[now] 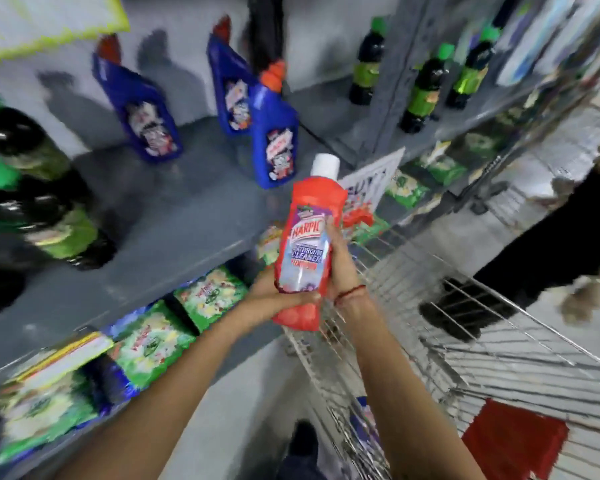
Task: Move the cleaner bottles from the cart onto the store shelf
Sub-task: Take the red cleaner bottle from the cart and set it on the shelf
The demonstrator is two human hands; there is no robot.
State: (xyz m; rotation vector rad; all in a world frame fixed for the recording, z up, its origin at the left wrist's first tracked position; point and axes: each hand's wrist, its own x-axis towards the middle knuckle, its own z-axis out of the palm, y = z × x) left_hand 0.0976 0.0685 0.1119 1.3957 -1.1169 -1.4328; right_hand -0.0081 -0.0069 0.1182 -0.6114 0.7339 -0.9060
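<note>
Wire cart (482, 344): blue bottle (362, 427) inside.

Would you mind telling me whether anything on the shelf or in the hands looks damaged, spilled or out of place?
Nothing stands out. Both hands hold the red white-capped cleaner bottle upright and capped. The three blue cleaner bottles stand on the grey metal shelf; their lean looks like wide-angle distortion. No spill shows, though the picture is blurred.

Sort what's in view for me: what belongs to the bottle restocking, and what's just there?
Job:
red cleaner bottle, held by left hand and right hand
wire cart
grey shelf
blue bottles standing on it

Just there:
green-capped dark bottles
green packets below
paper sign
</note>
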